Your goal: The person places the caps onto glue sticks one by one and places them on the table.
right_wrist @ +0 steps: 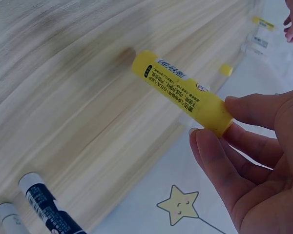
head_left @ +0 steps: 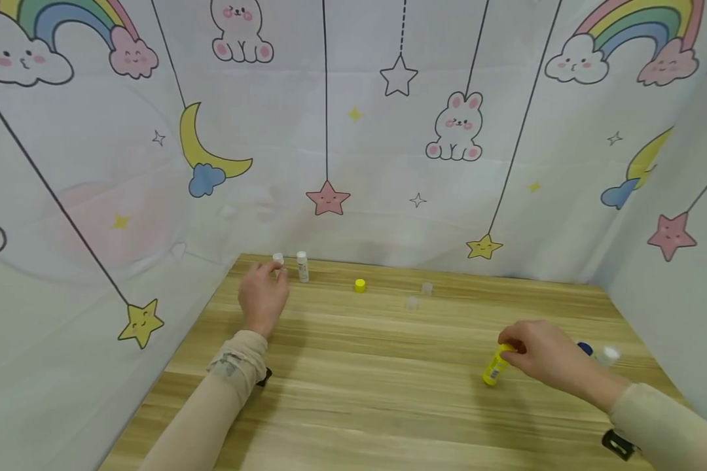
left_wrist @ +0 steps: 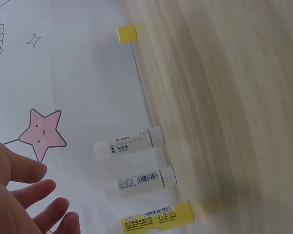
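Observation:
My right hand (head_left: pixel 544 353) pinches one end of a yellow glue stick (right_wrist: pixel 180 90) between thumb and fingertips. In the head view the stick is tilted, its lower end close to the wooden table. My left hand (head_left: pixel 263 294) is at the table's back left corner, fingers loosely bent and apart from the sticks. In the left wrist view two white glue sticks (left_wrist: pixel 129 144) stand side by side beyond its fingers. Beside them stands another yellow glue stick (left_wrist: pixel 158 219), which the left hand hides in the head view.
A yellow cap (head_left: pixel 360 286) and two translucent caps (head_left: pixel 427 288) lie along the back of the table (head_left: pixel 353 392). At the right, partly behind my right hand, are a dark blue glue stick (right_wrist: pixel 49 204) and a white one (right_wrist: pixel 12 219). A patterned curtain (head_left: pixel 389 150) hangs behind the table.

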Demonstrator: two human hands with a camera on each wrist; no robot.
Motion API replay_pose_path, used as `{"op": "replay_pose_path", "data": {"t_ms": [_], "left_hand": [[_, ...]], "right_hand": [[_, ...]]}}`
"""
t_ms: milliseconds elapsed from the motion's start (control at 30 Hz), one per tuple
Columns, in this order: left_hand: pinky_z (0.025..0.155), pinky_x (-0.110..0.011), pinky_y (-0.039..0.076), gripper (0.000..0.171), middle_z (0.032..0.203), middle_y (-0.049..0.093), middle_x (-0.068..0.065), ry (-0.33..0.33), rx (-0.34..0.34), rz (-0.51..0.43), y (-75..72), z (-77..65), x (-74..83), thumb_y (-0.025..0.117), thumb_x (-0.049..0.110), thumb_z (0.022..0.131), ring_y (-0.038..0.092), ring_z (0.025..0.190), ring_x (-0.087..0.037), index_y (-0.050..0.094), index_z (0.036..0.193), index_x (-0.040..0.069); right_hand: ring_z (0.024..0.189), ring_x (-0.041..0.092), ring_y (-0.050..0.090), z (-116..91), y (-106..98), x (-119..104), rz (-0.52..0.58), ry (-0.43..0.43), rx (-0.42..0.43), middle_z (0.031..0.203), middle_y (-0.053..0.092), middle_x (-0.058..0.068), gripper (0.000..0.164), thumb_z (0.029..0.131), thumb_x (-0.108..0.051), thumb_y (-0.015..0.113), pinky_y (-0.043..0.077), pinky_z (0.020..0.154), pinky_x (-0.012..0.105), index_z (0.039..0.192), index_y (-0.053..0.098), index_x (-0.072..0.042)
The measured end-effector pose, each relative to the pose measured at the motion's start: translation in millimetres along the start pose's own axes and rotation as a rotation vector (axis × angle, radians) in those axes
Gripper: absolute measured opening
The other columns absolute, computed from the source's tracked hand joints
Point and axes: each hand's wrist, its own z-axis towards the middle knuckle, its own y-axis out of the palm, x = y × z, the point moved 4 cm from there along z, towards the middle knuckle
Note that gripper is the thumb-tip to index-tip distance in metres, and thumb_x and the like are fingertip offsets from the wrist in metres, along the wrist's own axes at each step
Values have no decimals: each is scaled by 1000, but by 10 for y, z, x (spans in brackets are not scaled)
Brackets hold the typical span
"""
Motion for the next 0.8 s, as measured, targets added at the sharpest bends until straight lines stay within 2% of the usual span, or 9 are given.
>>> {"op": "replay_pose_path", "data": {"t_ms": [300, 667, 800], "left_hand": [[79, -58, 48, 18, 114, 61, -17, -64, 28, -17, 0, 76, -147, 74, 13, 89, 51, 110, -37, 76, 104, 4], [87, -58, 44, 26, 121, 58, -17, -147, -24, -59, 13, 122, -336, 71, 17, 92, 50, 114, -38, 72, 114, 4], [91, -59, 43, 27, 122, 59, -19, -162, -24, -69, 25, 145, -390, 73, 17, 91, 52, 115, -41, 71, 115, 4]], "right_hand": [[66, -2, 51, -114, -71, 60, -54, -12, 34, 79, 61, -13, 14, 82, -13, 82, 47, 58, 25, 94, 75, -13], [67, -2, 51, -181, -117, 135, -67, -16, 25, 80, 63, -13, 15, 82, -12, 82, 48, 58, 25, 96, 76, -14], [67, -2, 51, -199, -147, 166, -79, -3, 20, 80, 62, -13, 15, 82, -12, 82, 48, 58, 25, 95, 75, -14]]}}
